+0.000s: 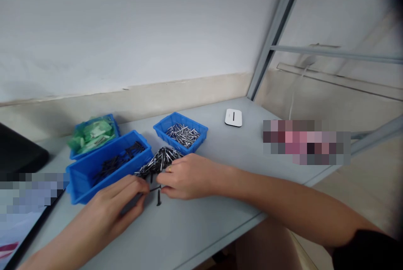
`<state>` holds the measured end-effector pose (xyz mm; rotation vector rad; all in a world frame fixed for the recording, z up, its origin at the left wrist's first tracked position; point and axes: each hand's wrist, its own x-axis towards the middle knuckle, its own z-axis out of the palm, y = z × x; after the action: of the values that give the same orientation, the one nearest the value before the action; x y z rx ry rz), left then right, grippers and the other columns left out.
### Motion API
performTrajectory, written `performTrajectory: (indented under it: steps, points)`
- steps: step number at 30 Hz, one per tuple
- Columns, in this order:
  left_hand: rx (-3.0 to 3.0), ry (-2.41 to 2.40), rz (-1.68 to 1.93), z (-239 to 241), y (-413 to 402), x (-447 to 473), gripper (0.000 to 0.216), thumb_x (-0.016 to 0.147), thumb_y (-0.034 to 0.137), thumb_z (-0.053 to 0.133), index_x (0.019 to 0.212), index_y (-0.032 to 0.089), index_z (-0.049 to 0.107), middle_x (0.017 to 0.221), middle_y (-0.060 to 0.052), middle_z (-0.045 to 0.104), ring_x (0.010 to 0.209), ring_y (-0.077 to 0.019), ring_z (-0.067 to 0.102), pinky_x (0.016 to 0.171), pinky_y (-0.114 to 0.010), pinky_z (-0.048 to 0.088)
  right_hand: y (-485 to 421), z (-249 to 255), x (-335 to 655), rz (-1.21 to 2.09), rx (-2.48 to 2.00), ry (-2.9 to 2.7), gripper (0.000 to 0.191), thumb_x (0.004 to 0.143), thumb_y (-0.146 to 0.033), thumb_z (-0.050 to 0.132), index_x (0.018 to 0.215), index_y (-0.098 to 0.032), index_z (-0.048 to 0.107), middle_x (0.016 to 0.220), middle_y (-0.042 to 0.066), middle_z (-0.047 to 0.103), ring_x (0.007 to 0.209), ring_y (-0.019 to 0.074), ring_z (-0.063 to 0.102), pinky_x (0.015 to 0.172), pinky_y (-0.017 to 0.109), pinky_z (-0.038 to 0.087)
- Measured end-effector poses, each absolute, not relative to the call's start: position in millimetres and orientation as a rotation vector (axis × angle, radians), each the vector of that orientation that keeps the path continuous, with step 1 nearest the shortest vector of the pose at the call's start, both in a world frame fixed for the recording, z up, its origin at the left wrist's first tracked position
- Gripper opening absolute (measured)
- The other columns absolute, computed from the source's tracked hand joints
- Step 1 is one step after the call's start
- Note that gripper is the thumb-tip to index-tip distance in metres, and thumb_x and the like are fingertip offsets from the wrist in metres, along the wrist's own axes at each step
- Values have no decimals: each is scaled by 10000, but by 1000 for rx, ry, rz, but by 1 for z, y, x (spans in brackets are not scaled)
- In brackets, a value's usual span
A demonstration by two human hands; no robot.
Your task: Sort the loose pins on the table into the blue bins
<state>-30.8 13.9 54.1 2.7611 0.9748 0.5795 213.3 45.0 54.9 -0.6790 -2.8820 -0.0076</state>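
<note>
On the grey table a pile of mixed black and silver screws (pixel 162 159) lies between blue trays. My left hand (pixel 126 198) is closed at the near edge of the pile, thumb and fingers curled together. A thin black screw (pixel 154 189) reaches from its fingertips toward my right hand (pixel 185 177). That hand, with a ring on one finger, is bent in against the pile; whatever its fingertips pinch is hidden. One more black screw (pixel 158 198) lies just below, between both hands. The long blue tray (pixel 108 148) at left holds black screws, and the small blue tray (pixel 197 146) behind holds silver ones.
Behind the long tray, another blue tray (pixel 116 124) holds a green plastic bag (pixel 96 133). A white square device (pixel 233 118) lies toward the back right. A dark object (pixel 19 148) is at far left. A metal frame post (pixel 273 35) rises at the table's back corner.
</note>
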Motion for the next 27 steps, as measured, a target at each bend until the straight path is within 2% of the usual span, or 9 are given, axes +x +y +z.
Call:
performTrajectory:
  steps: [6, 12, 18, 27]
  points:
    - [2771, 947, 647, 57, 12, -31, 60, 967, 249, 543, 1013, 272, 575, 869, 24, 697, 738, -148, 708, 657, -210, 552, 45, 56, 213, -49, -646, -2893, 259, 1044, -321, 401, 985, -186, 614, 872, 15, 728, 814, 162, 682, 560, 305, 314]
    - [2764, 995, 669, 55, 13, -29, 170, 968, 321, 592, 1130, 273, 596, 968, 14, 728, 832, -149, 732, 726, -190, 578, 46, 57, 213, -68, -553, -2900, 303, 1060, -355, 384, 970, -186, 619, 853, 7, 722, 816, 157, 678, 584, 302, 353]
    - [2801, 910, 678, 59, 12, -25, 127, 987, 284, 546, 1001, 273, 672, 881, 28, 728, 780, -131, 729, 718, -170, 569, 46, 54, 212, -109, -452, -2860, 396, 1083, -387, 312, 923, -194, 619, 809, -2, 706, 777, 145, 663, 588, 302, 364]
    - [2789, 917, 669, 58, 12, -27, 117, 984, 296, 556, 1000, 277, 670, 876, 25, 724, 777, -135, 727, 707, -180, 568, 47, 57, 213, -106, -487, -2845, 374, 1069, -402, 359, 903, -190, 617, 783, -1, 700, 767, 145, 659, 572, 287, 328]
